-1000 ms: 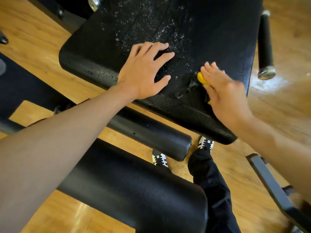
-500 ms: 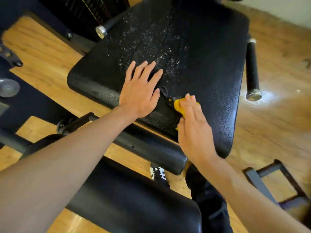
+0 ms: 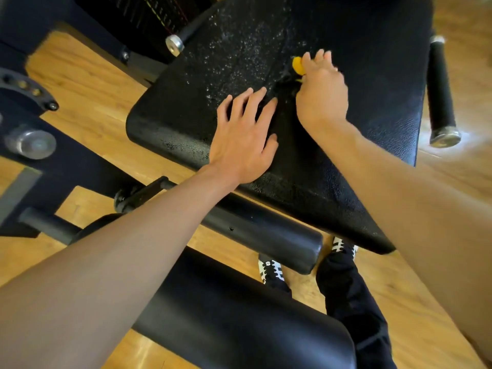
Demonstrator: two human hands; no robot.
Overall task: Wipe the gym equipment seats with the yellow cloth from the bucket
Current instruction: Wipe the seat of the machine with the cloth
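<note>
The black padded seat (image 3: 359, 62) fills the upper middle of the head view, with white wet specks on its left half. My left hand (image 3: 242, 139) rests flat on the seat near its front edge, fingers spread. Just beyond it, my right hand (image 3: 322, 94) presses the yellow cloth (image 3: 297, 65) onto the seat with extended fingers. Only a small yellow fold shows by the fingertips; the rest of the cloth is hidden under the hand. The bucket is not in view.
A black foam roller (image 3: 266, 233) lies below the seat's front edge, and a larger black pad (image 3: 239, 315) sits nearer me. Metal-capped grip handles stick out at the seat's right (image 3: 440, 89) and left (image 3: 181, 38). The machine frame (image 3: 29, 139) stands left on wooden floor (image 3: 87, 83).
My right hand has slid the yellow cloth away from me, from near the seat's front edge toward its middle. My left hand stays flat on the seat.
</note>
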